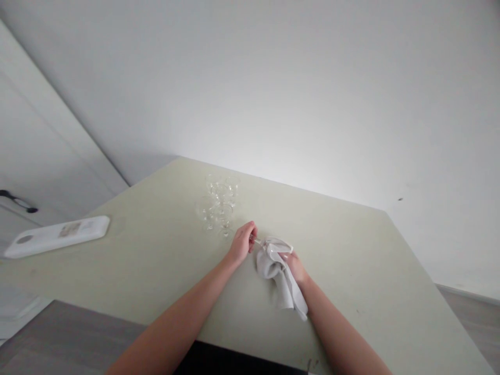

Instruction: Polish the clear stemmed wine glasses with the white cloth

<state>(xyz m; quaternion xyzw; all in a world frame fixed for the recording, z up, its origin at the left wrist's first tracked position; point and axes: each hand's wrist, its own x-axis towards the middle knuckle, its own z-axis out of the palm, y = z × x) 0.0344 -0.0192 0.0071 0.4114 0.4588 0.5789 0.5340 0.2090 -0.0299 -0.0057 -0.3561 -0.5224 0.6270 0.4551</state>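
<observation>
A stemmed glass (279, 244) lies tilted on its side between my two hands, above the table. My left hand (245, 242) is closed around its stem and foot end. With my right hand (296, 266) I grip a white cloth (279, 276) pressed against the bowl of the glass. The cloth hangs down in folds towards my right forearm, and it hides part of the bowl and most of my right fingers. Just beyond my left hand stands a cluster of several clear stemmed glasses (219, 200).
The pale green table (351, 250) reaches back to a white wall (312, 94). A long white box-like object (58, 236) lies at the table's left edge. Behind it is a white cabinet door with a black handle (19, 201). Grey flooring (78, 338) shows below left.
</observation>
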